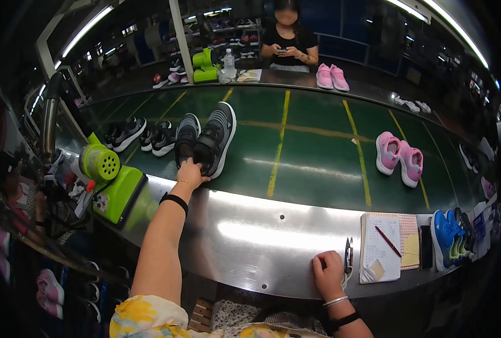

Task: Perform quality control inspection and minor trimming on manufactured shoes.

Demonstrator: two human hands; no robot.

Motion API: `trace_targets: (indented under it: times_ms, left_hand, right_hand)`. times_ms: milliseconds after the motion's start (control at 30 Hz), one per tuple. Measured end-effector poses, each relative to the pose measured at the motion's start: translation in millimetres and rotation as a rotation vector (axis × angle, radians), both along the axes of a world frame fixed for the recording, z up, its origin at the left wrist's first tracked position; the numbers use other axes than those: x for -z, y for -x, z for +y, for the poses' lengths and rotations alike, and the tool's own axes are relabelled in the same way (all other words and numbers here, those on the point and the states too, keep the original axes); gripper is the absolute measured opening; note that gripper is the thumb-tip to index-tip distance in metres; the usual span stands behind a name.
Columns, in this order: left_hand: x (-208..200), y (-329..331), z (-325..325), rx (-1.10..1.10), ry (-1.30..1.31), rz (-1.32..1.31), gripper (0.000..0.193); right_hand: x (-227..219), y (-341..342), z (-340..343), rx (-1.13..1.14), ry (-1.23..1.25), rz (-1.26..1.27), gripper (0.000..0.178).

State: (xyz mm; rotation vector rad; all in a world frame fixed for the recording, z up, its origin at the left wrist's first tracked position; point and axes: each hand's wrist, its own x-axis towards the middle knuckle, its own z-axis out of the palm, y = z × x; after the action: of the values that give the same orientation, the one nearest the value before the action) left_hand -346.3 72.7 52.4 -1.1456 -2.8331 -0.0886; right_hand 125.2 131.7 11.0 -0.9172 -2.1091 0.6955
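My left hand (191, 173) reaches out to the near edge of a green conveyor belt. Its fingers are closed at the heel ends of a pair of dark grey and black sneakers with white soles. The right sneaker (223, 132) points away from me, and the left sneaker (188, 134) stands against it, partly hidden. Resting on the steel tabletop (261, 239), my right hand (327, 271) is curled closed, with nothing visible in it. Thread snips (348, 256) lie just to its right, the lower end close to the wrist.
More dark sneakers (159, 138) stand left on the belt, pink sneakers (400, 159) right. A green blower-like device (115, 180) stands at left. A notebook (381, 245) with a pen, a phone (426, 247) and blue shoes (445, 239) lie at right. Across the belt, a person (288, 45) holds a phone.
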Motion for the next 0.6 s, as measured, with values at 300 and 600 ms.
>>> trace_targets:
  times_ms: [300,600]
  left_hand:
    - [-86,-90,56,0.46,0.446,-0.05,0.067]
    - [-101,-236,1,0.916,0.523,-0.415,0.055]
  right_hand:
    - [4,-1,3,-0.006,-0.021,0.047,0.008]
    - [10,-1,1,-0.023,0.136,0.216,0.009]
